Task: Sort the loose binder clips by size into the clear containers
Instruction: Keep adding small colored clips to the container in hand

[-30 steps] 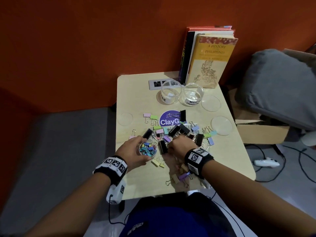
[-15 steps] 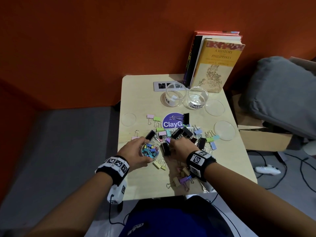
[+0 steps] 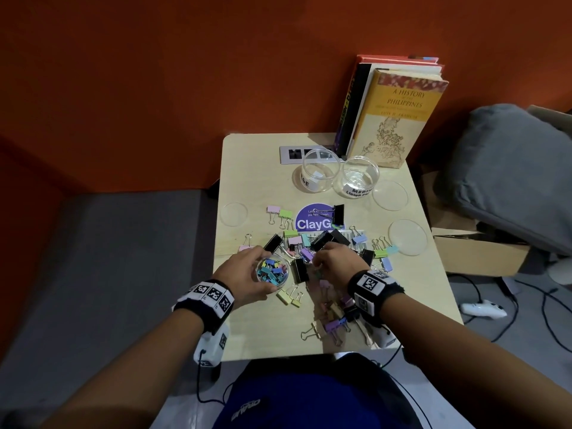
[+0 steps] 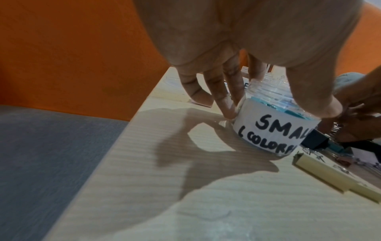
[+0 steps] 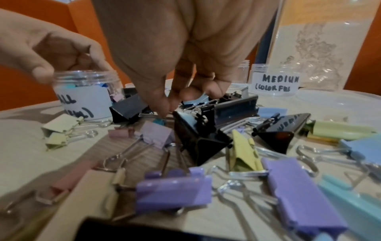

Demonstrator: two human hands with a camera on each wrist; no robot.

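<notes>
My left hand (image 3: 263, 269) grips a small clear jar (image 3: 274, 274) labelled SMALL (image 4: 274, 128), standing on the table and filled with small colourful clips. Thumb (image 4: 321, 106) and fingers (image 4: 228, 110) wrap its rim. Just right of the jar, my right hand (image 5: 167, 110) reaches down into a pile of binder clips (image 3: 322, 243). Its thumb and forefinger pinch a small teal clip (image 5: 158, 121) between large black clips (image 5: 198, 138). Pastel medium clips (image 5: 175, 194) lie nearer me. Two empty jars stand at the back, LARGE (image 3: 320, 174) and MEDIUM (image 3: 360, 178) (image 5: 275, 81).
Three clear lids lie flat on the table: one left (image 3: 234, 214), two right (image 3: 389, 195) (image 3: 408, 236). Books (image 3: 399, 116) stand at the back right corner against the orange wall. A round purple sticker (image 3: 312, 219) sits mid-table. The table's left edge (image 3: 216, 243) is close to my left hand.
Both hands stay almost in place: the left keeps holding the small jar, the right stays low in the clip pile beside it. Only the head view has shifted a little.
</notes>
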